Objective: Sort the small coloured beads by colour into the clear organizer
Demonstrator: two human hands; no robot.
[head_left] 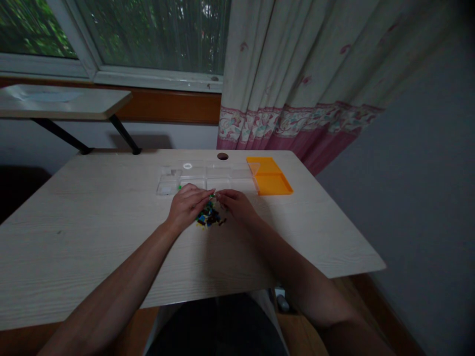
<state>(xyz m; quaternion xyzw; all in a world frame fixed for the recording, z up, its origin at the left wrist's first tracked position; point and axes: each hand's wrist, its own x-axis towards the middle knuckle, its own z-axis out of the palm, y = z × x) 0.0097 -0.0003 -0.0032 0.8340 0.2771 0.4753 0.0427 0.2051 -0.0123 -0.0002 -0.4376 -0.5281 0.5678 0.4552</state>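
Note:
A heap of small building bricks (210, 217), mostly black, blue, green and yellow, lies on the desk beneath my fingers. My left hand (188, 205) reaches in from the left, its fingertips pinched together just above the heap. My right hand (236, 203) meets it from the right, thumb and fingers also closed. Something tiny and greenish (213, 196) shows between the two sets of fingertips, too small to name. Just behind the hands sits a clear plastic compartment box (218, 172). A bit of green (180, 187) is visible at it, beside my left hand.
An orange two-part tray (272, 184) touches the clear box's right end. The pale wooden desk (111, 237) has a round cable hole (222, 156) at the back. A raised shelf (92, 104) on black legs stands back left. Curtains (297, 74) hang behind the desk.

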